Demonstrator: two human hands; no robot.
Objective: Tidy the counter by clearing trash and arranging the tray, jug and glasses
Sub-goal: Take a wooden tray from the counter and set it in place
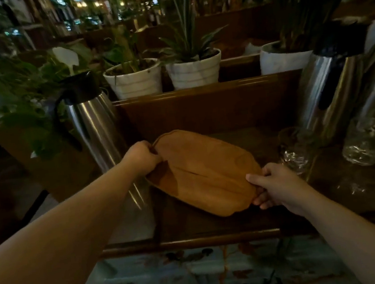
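Now I've got the tray (206,172) by both ends, left hand (141,158) clenched on its far-left rim, right hand (274,185) pinching its near-right rim, long axis diagonal across the counter (331,194), glasses (296,149) just right.

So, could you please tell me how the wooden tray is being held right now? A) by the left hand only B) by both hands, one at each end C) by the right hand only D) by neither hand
B: the left hand grips the tray's far-left end and the right hand grips its near-right end.
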